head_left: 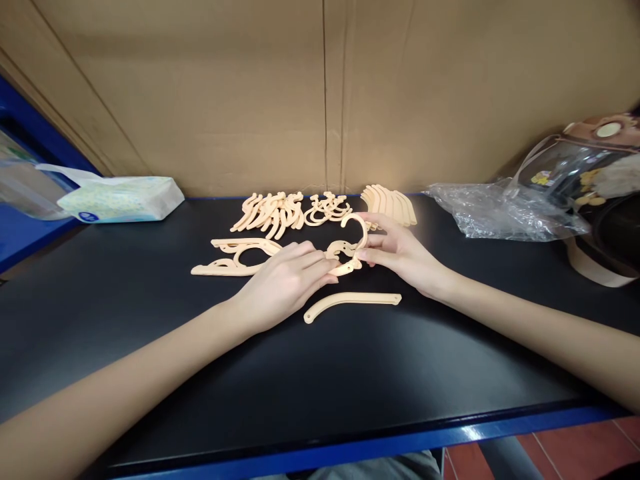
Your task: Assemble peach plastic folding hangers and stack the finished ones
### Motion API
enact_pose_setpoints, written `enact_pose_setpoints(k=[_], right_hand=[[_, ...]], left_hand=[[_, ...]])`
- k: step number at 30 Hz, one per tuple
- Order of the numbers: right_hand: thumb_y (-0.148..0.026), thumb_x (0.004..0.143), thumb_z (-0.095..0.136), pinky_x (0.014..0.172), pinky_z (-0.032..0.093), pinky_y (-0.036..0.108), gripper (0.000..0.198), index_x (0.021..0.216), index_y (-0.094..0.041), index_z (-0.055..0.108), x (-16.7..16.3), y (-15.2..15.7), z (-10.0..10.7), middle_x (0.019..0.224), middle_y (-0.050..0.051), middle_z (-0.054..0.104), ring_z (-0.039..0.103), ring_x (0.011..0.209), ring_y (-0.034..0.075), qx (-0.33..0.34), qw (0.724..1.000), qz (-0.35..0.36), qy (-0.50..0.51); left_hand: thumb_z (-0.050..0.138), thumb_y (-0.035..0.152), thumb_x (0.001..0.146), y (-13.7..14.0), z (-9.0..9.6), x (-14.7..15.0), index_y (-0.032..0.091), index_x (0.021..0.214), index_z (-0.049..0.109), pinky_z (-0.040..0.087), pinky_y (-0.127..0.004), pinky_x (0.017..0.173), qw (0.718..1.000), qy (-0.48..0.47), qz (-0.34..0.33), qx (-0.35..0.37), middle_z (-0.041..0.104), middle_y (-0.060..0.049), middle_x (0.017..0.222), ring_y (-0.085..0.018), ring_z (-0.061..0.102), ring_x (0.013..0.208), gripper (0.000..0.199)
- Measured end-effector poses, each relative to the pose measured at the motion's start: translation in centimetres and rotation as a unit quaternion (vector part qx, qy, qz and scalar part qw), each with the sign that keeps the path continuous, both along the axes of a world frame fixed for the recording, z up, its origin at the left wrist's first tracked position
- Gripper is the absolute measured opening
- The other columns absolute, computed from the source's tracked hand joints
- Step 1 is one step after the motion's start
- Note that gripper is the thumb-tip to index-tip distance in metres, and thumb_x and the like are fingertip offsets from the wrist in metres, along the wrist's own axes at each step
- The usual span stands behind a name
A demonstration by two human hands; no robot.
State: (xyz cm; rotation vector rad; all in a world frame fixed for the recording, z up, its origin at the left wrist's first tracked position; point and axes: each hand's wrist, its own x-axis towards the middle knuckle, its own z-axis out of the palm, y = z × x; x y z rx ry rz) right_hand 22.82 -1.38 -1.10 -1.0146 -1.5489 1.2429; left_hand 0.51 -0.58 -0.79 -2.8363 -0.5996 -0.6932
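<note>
1. The left hand (283, 283) is pinching a beige arm piece (345, 269), whose end is projecting just past the fingertips.
2. The right hand (400, 252) is pinching a hook (364, 233) near its base; the curve is arching up beside the fingers, the base meeting the arm piece between both hands.
3. A loose curved strip (350, 298) is lying nearer the person, outside both grips.

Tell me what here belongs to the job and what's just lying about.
Job:
hook in right hand
piece in left hand
loose curved piece
hanger-shaped assembly
left pile, middle pile, right pile

Probably lying about:
tissue pack
plastic bag
clear bottle
</note>
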Motion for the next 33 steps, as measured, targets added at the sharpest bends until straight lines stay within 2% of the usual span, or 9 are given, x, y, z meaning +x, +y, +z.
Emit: enact_pose_setpoints(k=[10,16,22,33], right_hand=[[-0.033,0.075,0.070,0.078,0.047,0.038,0.060,0.126,-0.023,0.042,-0.10,-0.03,-0.36,0.081,-0.002,0.063,0.058,0.077,0.017,0.045,0.998,-0.014,-0.030],[-0.035,0.079,0.067,0.074,0.046,0.038,0.054,0.126,-0.025,0.042,-0.14,-0.20,-0.31,0.073,-0.004,0.057,0.055,0.071,0.017,0.086,0.994,-0.018,-0.060],[-0.031,0.081,0.065,0.072,0.044,0.036,0.056,0.130,-0.021,0.041,-0.19,-0.23,-0.47,0.069,-0.005,0.054,0.049,0.066,0.015,0.117,0.989,-0.032,-0.088],[-0.035,0.079,0.066,0.070,0.044,0.036,0.054,0.126,-0.022,0.041,-0.23,-0.18,-0.61,0.072,-0.004,0.057,0.053,0.067,0.016,0.097,0.992,-0.034,-0.079]], left_hand=[[0.040,0.026,0.100,-0.12,0.06,0.21,0.010,0.100,0.063,0.042,-0.029,0.066,0.998,0.031,0.016,0.043,0.067,-0.006,0.086,-0.017,0.051,0.075,0.028],[0.039,0.027,0.100,-0.16,0.05,0.27,0.011,0.102,0.063,0.041,-0.029,0.067,0.997,0.041,0.025,0.053,0.067,-0.006,0.086,-0.018,0.051,0.075,0.029],[0.040,0.028,0.100,-0.27,-0.02,0.34,0.011,0.098,0.064,0.039,-0.029,0.065,0.996,0.051,0.042,0.067,0.067,-0.005,0.083,-0.018,0.051,0.073,0.029],[0.037,0.029,0.101,-0.39,-0.08,0.33,0.012,0.100,0.064,0.040,-0.029,0.065,0.994,0.060,0.055,0.069,0.067,-0.006,0.085,-0.018,0.051,0.074,0.032]])
